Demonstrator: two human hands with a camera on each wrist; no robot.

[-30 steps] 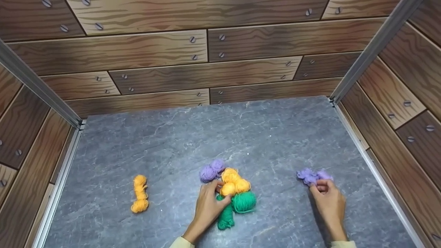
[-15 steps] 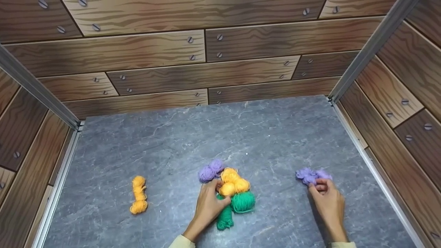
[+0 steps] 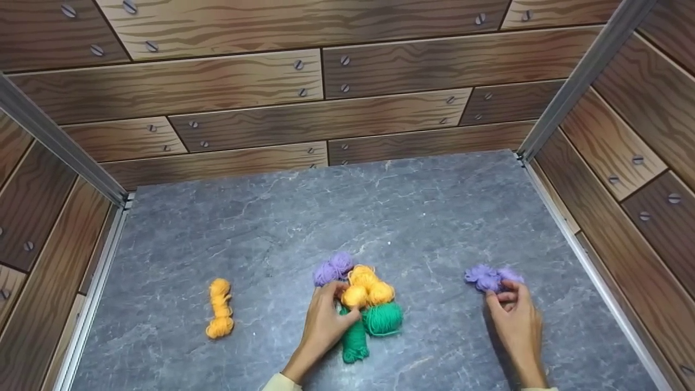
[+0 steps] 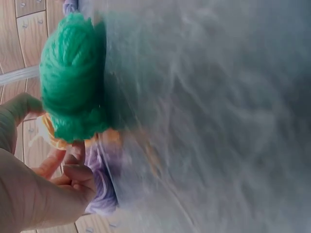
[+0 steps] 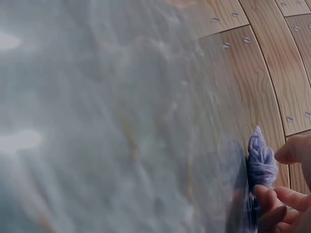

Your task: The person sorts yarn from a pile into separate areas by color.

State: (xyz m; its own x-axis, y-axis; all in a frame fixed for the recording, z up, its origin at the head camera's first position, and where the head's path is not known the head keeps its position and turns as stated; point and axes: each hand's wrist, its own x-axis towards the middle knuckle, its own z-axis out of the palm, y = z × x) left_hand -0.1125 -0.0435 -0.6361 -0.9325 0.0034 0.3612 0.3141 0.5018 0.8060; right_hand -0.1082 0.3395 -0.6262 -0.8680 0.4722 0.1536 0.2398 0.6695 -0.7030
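My left hand (image 3: 328,320) pinches one ball of a yellow yarn bundle (image 3: 374,285) between thumb and fingers. Purple yarn (image 3: 332,269) lies just behind that hand. A long green yarn skein (image 3: 354,342) and a rounder green yarn ball (image 3: 384,319) sit in front of the yellow bundle. In the left wrist view, green yarn (image 4: 73,73) hides most of the yellow yarn (image 4: 53,133). Over on the right, my right hand (image 3: 516,320) holds purple yarn (image 3: 485,278) with curled fingers; in the right wrist view thumb and fingers are about the purple skein (image 5: 262,162).
A separate yellow yarn skein (image 3: 220,308) lies at the left of the grey marbled table (image 3: 271,228). Wood-patterned walls (image 3: 217,79) and metal rails (image 3: 608,309) bound the table at the back and sides.
The left hand has shifted slightly left, and the yellow ball in its fingers has moved a little with it. The right hand and its purple yarn stay nearly where they were.
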